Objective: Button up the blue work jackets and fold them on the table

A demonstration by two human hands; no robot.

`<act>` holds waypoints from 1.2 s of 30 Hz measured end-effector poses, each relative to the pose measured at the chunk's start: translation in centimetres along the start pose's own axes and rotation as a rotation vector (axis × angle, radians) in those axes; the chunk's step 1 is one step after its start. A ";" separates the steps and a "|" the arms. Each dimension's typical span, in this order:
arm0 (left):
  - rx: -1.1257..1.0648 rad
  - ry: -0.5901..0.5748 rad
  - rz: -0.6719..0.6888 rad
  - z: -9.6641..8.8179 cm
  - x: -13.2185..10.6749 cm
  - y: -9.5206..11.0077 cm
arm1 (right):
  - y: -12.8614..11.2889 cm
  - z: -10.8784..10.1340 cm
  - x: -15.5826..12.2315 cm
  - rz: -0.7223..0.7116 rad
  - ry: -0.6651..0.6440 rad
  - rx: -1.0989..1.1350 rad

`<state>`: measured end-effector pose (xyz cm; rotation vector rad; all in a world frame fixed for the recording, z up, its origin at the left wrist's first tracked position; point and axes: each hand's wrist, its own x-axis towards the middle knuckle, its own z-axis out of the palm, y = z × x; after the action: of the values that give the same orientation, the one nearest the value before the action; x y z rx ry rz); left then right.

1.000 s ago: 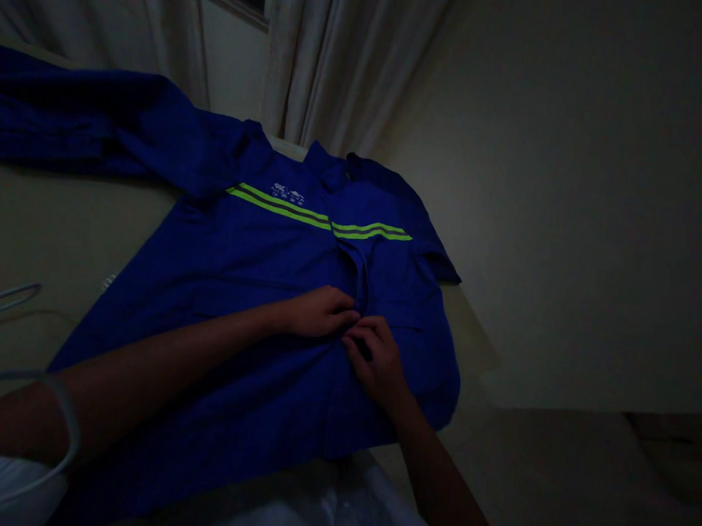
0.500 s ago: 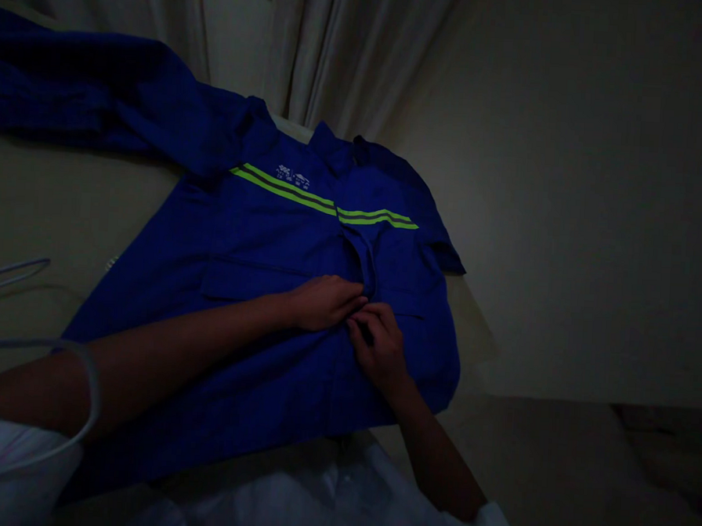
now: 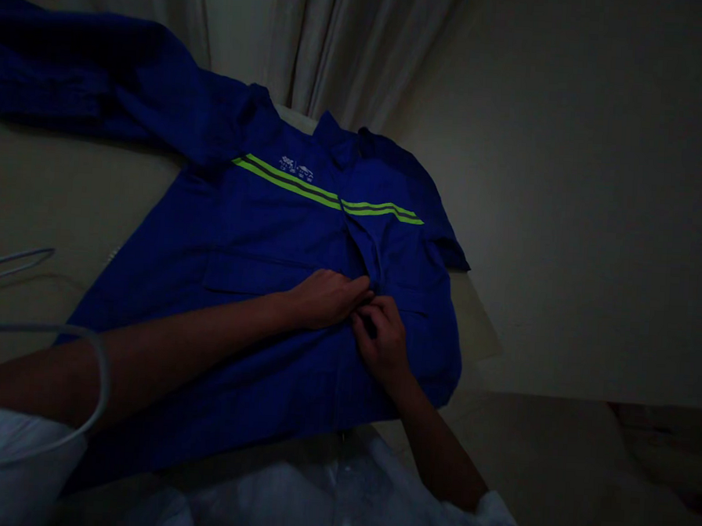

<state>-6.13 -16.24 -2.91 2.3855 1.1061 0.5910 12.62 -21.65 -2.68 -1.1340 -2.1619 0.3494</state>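
Observation:
A blue work jacket (image 3: 270, 235) lies front up, with a yellow-green striped band across its chest and white lettering above the band. One sleeve stretches out to the far left. My left hand (image 3: 329, 299) comes in from the left and pinches the edge of the jacket's front opening below the band. Right beside it, my right hand (image 3: 382, 337) grips the same front edge with thumb and fingers bent. The two hands' fingertips meet there, and whatever small part sits between them is hidden. Above the hands, the front flap bulges up in a fold.
The jacket rests on a pale surface (image 3: 49, 192). A thin, light-coloured wire loop (image 3: 96, 359) passes over my left forearm, and another wire end (image 3: 27, 260) lies at the left. Curtains (image 3: 362, 52) hang behind, beside a plain wall (image 3: 578, 188) on the right. The light is dim.
The view has shifted a little, so the jacket's upper part sits slightly higher. Both hands keep their hold at the front edge, with only small finger movement.

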 end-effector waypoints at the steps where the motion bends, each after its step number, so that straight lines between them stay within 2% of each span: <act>1: 0.029 -0.008 -0.006 0.0 0.0 0.0 | 0.0 0.0 0.0 0.000 0.003 -0.002; 5: 0.096 -0.034 -0.044 -0.1 0.0 0.1 | 0.0 -0.1 0.1 0.010 0.010 0.000; 12: -0.003 -0.055 -0.087 -0.5 0.2 0.2 | 0.4 -0.1 0.3 0.060 0.023 0.052; 21: 0.051 -0.096 -0.015 -0.6 0.2 0.4 | 0.1 -0.2 0.3 0.070 0.035 0.061; 30: -0.040 -0.080 -0.146 -0.5 0.5 0.8 | 0.5 -0.1 0.4 0.135 0.011 0.105; 36: 0.108 -0.084 -0.088 0.1 0.0 1.1 | 0.1 -0.1 0.2 0.123 0.012 0.066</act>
<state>-5.42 -16.87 -2.37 2.4136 1.2274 0.4071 12.68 -21.42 -2.63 -1.2317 -2.0602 0.4641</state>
